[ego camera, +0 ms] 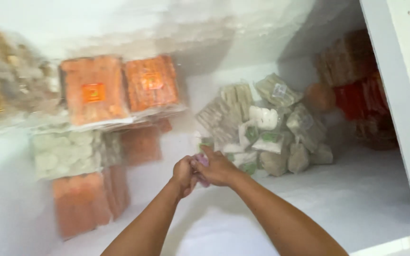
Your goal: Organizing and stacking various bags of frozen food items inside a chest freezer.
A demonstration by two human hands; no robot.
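A small pink-purple object (201, 163) sits between the 2 hands, low in the middle of the view, above the frosted white floor (357, 199) of a chest freezer. Only a sliver of it shows; its kind cannot be determined.

The right hand (217, 168) is curled over the object from the right, fingers bent and index finger raised slightly toward the far packages. The left hand (184, 174) is closed into a loose fist against the object's left side. Both hands touch each other and clasp the object between them. Both forearms extend up from the bottom edge of the view.

Just beyond the hands lies a heap of clear bags (266, 128) holding pale and grey-green frozen pieces, some with green labels. The heap rests on the freezer floor against the back wall.

To the left, 2 flat orange packs (119, 87) with square orange labels lie on top of a stack. Below them is a bag of pale round pieces (65, 154), and further orange-red packs (86, 201) stand beneath. The left area is blurred.

In the far right corner, red and brown packages (357, 90) are piled beside the white freezer wall (404, 95).
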